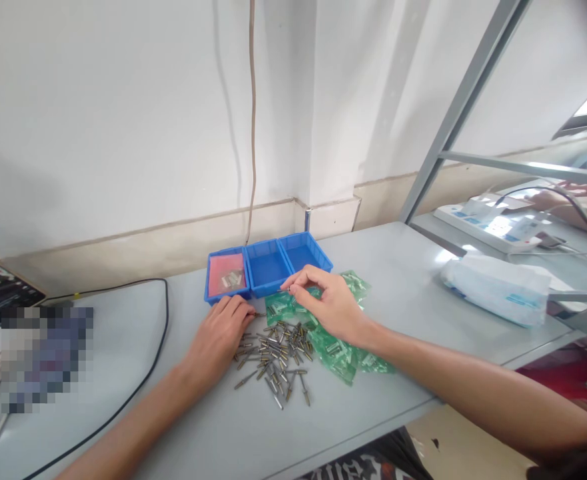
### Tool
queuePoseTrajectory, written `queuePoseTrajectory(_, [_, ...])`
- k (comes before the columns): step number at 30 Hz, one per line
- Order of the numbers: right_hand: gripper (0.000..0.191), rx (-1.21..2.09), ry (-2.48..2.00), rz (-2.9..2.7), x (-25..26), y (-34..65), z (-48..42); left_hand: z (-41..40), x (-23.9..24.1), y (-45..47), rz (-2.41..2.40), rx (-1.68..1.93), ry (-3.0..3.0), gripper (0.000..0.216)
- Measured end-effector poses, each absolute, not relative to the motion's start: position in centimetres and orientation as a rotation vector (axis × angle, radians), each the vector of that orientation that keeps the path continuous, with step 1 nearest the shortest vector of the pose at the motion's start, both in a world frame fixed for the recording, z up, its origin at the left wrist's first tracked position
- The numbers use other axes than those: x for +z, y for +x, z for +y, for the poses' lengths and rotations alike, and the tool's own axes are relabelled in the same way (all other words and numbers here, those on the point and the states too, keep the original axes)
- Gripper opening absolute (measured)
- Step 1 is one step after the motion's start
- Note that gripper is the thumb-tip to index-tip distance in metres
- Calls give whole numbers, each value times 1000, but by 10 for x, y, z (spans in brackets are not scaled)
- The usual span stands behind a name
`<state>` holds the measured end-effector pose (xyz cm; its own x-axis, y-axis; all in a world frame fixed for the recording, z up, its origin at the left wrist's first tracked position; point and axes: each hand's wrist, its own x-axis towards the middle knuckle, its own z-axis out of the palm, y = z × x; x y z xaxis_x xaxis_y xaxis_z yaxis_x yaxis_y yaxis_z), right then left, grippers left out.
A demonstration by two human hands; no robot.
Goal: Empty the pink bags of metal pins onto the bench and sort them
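Small metal pins (278,350) with brass-coloured ends lie in a loose pile on the grey table; their exact kind is hard to make out. At the pile's upper left, my left hand (226,327) is closed, with a pin (258,315) showing at its fingertips. Above the green plastic bags (336,353), my right hand (328,300) pinches a small metal pin (286,290) between thumb and forefinger, near the front of the blue bins. Some of the bags hold silvery metal pieces and are partly covered by my right hand and forearm.
Three joined blue bins (268,288) stand behind the pile; the left one holds pink material and a small clear bag. A black cable (160,347) curves along the left. A white soft package (498,290) lies right, beside a metal frame (466,100). Another person's arm (573,203) shows beyond.
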<state>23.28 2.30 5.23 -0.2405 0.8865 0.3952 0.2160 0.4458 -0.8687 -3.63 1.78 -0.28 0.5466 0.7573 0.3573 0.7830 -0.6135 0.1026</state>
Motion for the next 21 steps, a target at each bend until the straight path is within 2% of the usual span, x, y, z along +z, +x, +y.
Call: queuePoseTrajectory(21, [19,850,-947,-1734,53,233,24,16,0,-36,-1419,-677,-2736,27])
